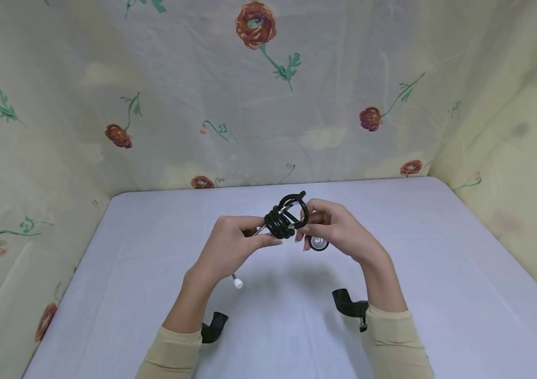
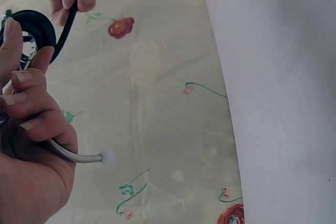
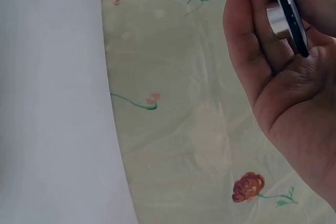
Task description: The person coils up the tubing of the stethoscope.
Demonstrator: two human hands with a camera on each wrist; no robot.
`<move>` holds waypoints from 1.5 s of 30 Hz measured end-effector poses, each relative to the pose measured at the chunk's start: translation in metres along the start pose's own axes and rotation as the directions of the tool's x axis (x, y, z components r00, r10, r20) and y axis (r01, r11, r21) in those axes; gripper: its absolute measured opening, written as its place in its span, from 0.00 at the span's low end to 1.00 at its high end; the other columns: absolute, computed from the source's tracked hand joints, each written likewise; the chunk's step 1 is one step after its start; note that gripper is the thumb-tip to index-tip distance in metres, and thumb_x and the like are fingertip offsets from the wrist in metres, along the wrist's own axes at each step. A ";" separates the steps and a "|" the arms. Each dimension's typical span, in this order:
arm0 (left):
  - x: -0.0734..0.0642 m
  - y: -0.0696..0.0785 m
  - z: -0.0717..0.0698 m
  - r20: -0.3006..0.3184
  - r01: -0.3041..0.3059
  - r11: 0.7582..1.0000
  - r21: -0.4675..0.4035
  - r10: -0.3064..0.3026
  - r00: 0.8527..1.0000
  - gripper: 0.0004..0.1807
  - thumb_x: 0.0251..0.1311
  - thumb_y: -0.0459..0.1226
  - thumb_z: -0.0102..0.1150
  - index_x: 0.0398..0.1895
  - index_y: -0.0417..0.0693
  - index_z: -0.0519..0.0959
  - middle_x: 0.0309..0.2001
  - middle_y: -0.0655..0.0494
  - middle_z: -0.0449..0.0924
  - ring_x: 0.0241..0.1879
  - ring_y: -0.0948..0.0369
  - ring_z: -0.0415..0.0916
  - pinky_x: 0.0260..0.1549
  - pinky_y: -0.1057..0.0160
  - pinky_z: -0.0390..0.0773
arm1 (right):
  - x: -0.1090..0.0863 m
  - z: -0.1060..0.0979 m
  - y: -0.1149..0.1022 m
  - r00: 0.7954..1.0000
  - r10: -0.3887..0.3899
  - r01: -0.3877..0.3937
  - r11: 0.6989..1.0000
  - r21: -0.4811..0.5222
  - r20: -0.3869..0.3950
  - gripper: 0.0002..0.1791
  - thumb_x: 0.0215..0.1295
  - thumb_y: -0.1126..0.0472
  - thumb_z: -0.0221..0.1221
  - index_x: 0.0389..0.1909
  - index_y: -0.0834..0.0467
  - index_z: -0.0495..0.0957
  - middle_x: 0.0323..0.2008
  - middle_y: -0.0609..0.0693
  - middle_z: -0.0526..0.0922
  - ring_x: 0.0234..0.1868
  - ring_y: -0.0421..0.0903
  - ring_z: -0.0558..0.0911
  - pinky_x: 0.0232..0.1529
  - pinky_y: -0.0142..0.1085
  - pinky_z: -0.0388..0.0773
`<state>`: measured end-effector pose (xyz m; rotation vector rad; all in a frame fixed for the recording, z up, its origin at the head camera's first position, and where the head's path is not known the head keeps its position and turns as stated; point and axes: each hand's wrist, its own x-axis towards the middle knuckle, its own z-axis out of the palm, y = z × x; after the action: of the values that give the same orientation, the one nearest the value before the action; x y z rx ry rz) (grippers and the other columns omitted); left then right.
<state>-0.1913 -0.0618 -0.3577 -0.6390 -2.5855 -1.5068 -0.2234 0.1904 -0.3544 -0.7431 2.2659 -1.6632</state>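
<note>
Black stethoscope, tubing coiled, held above white table between both hands; left hand pinches coil's near end, right hand pinches tubing, chestpiece amid its fingers.

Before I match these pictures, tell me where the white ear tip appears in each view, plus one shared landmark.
Head: the white ear tip is left of centre, just below the left hand.
Left wrist: lower left, where the ear tip ends a metal tube.
Right wrist: not in it.
Shared landmark: the white tabletop edge against the flowered cloth.
</note>
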 end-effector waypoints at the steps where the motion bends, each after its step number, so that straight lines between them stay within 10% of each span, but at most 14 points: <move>1: 0.000 -0.001 0.000 -0.008 0.011 1.000 0.000 -0.011 1.000 0.08 0.52 0.49 0.74 0.37 0.68 0.88 0.19 0.62 0.77 0.22 0.66 0.66 0.25 0.65 0.65 | 0.000 0.001 0.000 1.000 -0.016 0.016 1.000 -0.008 0.006 0.01 0.69 0.71 0.54 0.37 0.63 0.72 0.35 0.68 0.85 0.26 0.56 0.84 0.40 0.46 0.83; 26: 0.004 -0.014 -0.005 -0.049 0.145 0.969 -0.198 -0.158 0.986 0.09 0.56 0.50 0.71 0.28 0.57 0.86 0.15 0.56 0.66 0.18 0.58 0.61 0.22 0.63 0.59 | 0.001 0.006 -0.006 0.996 -0.036 0.034 0.999 0.017 0.085 0.10 0.71 0.68 0.54 0.44 0.60 0.84 0.42 0.56 0.88 0.47 0.52 0.87 0.52 0.42 0.81; 45: 0.009 -0.014 0.007 -0.115 0.158 0.980 -0.118 -0.172 0.978 0.19 0.55 0.53 0.71 0.16 0.54 0.76 0.13 0.60 0.62 0.16 0.62 0.57 0.18 0.66 0.54 | 0.006 0.023 -0.015 0.987 -0.096 0.083 0.991 -0.104 -0.130 0.04 0.69 0.67 0.59 0.39 0.64 0.80 0.29 0.50 0.78 0.28 0.48 0.76 0.32 0.35 0.77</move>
<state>-0.2038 -0.0588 -0.3702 -0.3326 -2.5308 -1.6864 -0.2140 0.1655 -0.3474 -0.7880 2.4566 -1.7001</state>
